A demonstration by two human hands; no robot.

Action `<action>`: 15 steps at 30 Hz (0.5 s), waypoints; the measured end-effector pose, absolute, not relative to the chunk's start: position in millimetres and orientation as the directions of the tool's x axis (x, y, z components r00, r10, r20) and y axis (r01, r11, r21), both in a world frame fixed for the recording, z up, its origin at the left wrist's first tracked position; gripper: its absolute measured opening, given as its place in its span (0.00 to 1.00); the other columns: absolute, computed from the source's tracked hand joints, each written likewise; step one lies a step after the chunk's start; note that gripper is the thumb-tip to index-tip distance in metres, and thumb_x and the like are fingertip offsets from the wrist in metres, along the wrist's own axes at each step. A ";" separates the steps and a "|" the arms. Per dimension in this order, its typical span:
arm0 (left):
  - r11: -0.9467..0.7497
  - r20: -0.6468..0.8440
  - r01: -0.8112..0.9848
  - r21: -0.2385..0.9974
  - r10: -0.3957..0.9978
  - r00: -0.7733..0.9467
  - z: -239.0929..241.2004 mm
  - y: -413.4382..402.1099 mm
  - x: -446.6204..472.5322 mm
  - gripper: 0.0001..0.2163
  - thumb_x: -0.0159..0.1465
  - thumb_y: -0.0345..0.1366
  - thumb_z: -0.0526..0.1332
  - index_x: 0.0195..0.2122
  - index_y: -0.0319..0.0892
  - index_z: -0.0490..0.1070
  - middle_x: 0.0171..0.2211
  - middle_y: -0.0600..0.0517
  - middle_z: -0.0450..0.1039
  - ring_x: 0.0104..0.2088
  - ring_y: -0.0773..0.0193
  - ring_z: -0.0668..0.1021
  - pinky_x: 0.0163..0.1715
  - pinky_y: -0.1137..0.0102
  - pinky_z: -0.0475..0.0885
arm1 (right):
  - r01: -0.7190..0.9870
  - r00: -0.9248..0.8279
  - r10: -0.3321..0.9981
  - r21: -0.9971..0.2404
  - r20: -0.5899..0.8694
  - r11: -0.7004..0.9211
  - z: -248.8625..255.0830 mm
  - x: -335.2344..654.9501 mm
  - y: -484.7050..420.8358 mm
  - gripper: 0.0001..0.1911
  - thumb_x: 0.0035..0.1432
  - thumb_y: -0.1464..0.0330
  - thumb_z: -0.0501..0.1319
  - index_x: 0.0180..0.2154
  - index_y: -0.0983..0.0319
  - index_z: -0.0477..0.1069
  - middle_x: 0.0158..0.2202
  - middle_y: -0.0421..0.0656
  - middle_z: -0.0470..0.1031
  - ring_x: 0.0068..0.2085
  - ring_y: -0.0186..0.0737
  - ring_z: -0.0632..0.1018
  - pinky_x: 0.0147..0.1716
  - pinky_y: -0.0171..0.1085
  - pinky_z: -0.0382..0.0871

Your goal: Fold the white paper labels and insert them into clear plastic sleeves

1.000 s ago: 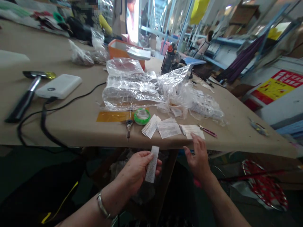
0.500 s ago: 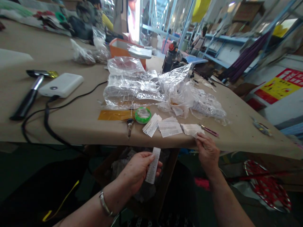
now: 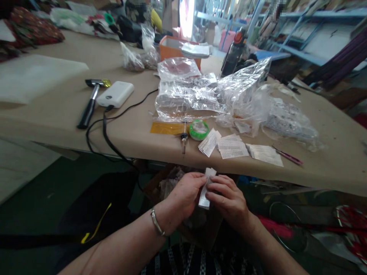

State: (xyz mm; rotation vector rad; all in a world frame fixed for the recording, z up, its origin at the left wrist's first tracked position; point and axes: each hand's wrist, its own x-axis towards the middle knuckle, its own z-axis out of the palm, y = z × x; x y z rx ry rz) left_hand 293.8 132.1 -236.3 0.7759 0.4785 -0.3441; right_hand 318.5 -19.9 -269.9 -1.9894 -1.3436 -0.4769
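Note:
Below the table's front edge, my left hand (image 3: 187, 193) pinches narrow white printed labels (image 3: 204, 198) between thumb and fingers. Against their right side my right hand (image 3: 229, 196) is closed, its fingertips on the same labels; a second label's tip shows beside the first at the top. Three groups of printed labels lie along the table edge: a small fan (image 3: 210, 142), a middle pile (image 3: 232, 147) and a right pile (image 3: 265, 154). Pink-handled tweezers (image 3: 288, 156) rest at the right pile's end.
A green round tin (image 3: 198, 130) sits beside a soldering iron (image 3: 184, 141) and an amber strip (image 3: 166, 128). Clear plastic bags (image 3: 189, 95) cover the middle. To the left lie a hammer (image 3: 91, 105) and a white box (image 3: 116, 94) with a black cable. A dark bottle (image 3: 233, 55) stands behind.
My right hand has left the right label pile and come down to my left hand, where it now touches the labels. The view has swung left.

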 end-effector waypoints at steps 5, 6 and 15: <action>0.687 -0.548 0.448 0.572 -0.087 0.832 -243.0 133.4 291.4 0.05 0.47 0.29 0.66 0.24 0.33 0.73 0.22 0.50 0.71 0.19 0.71 0.70 0.18 0.77 0.61 | 0.925 0.370 0.721 -0.305 0.586 -0.227 -270.2 318.5 -21.9 0.09 0.59 0.75 0.57 0.40 0.59 0.73 0.41 0.44 0.78 0.52 0.43 0.72 0.52 0.49 0.64; 0.696 -0.547 0.439 0.568 -0.080 0.834 -244.5 133.0 291.2 0.05 0.47 0.29 0.66 0.24 0.33 0.72 0.22 0.50 0.71 0.20 0.71 0.70 0.18 0.77 0.61 | 0.925 0.371 0.728 -0.302 0.577 -0.231 -269.4 318.4 -22.0 0.09 0.59 0.75 0.58 0.40 0.59 0.73 0.41 0.44 0.78 0.52 0.43 0.72 0.52 0.48 0.64; 0.662 -0.528 0.446 0.602 -0.089 0.845 -248.7 133.6 285.9 0.06 0.52 0.31 0.65 0.27 0.32 0.71 0.22 0.51 0.70 0.19 0.72 0.70 0.18 0.78 0.63 | 0.907 0.392 0.756 -0.359 0.525 -0.221 -265.7 315.6 -22.1 0.14 0.58 0.76 0.57 0.45 0.58 0.71 0.43 0.43 0.77 0.53 0.45 0.71 0.54 0.50 0.63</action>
